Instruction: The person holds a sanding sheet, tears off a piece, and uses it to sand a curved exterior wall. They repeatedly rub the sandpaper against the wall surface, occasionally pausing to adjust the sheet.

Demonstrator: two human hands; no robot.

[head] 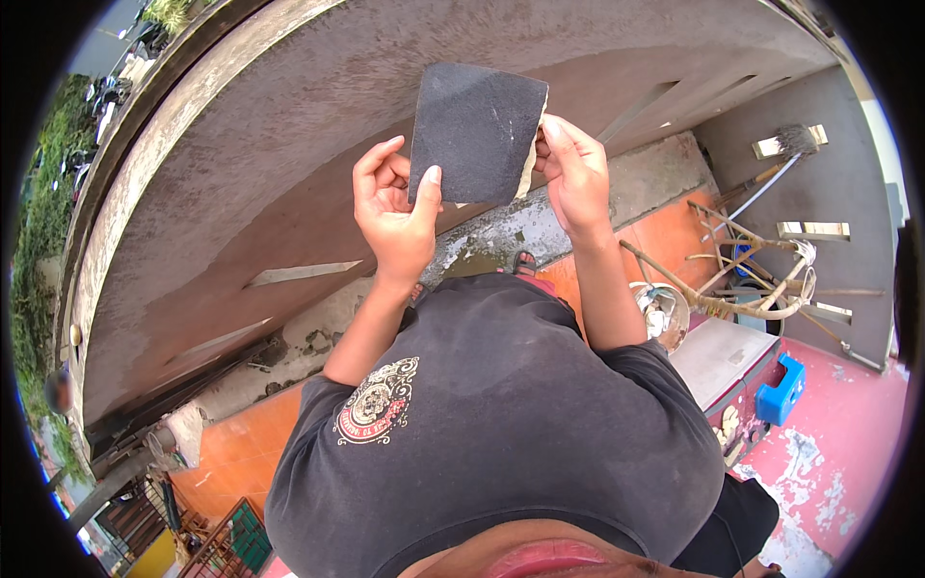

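A dark grey sheet of sandpaper [477, 134] is held up in front of the grey-brown wall. Its right edge is torn and shows a ragged pale backing. My left hand [399, 209] grips the lower left corner, the thumb lying on the dark face and the other fingers partly behind. At the torn edge, my right hand [578, 170] pinches the sheet between thumb and fingers. The right fingertips are partly hidden by the sheet and the thumb.
Beyond the low wall [289, 144] is greenery. To the right are a bamboo frame [751, 282], a mop [791, 148], a bucket [661, 318], a grey-topped box [733, 361] and a blue plastic stool [780, 390]. Below lies a wet concrete strip [470, 249] beside orange tiles [246, 441].
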